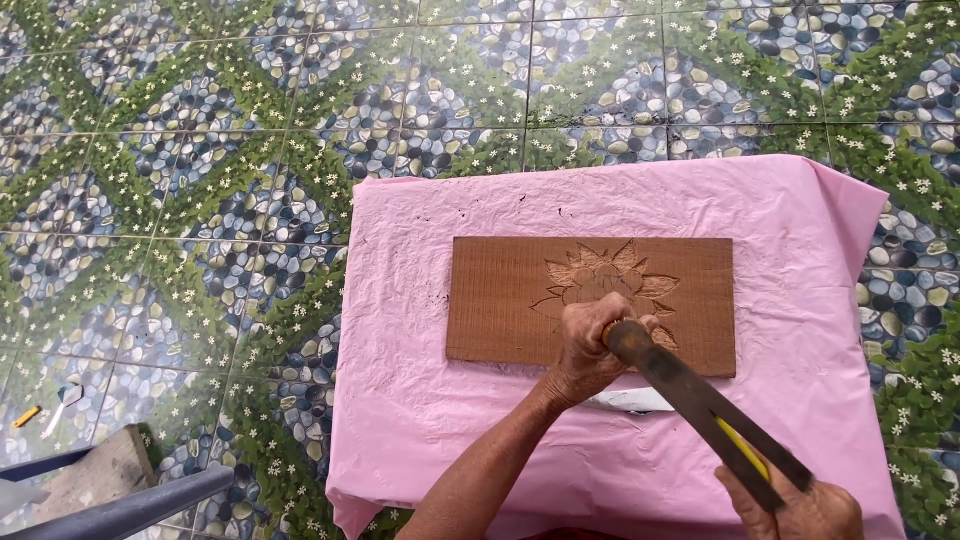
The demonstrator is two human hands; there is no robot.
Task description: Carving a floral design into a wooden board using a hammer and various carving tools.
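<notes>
A brown wooden board (pixel 500 300) lies flat on a pink sheet (pixel 400 400); a flower with pointed petals (pixel 610 270) is carved into its right half. My left hand (pixel 585 350) is fisted around a carving tool on the lower edge of the flower; only the tool's top end shows above the fingers. My right hand (pixel 800 510), at the bottom right, grips a long dark flat metal bar (pixel 700 400) with a yellow strip along it. The bar's far end rests on the top of the tool in my left fist.
The pink sheet covers a small raised surface above a tiled floor (pixel 200 150) patterned with pebbles and green leaves. A white object (pixel 630 401) lies on the sheet below the board. At the bottom left are a grey pipe (pixel 130 510), a wood block (pixel 95 475) and a small yellow item (pixel 27 415).
</notes>
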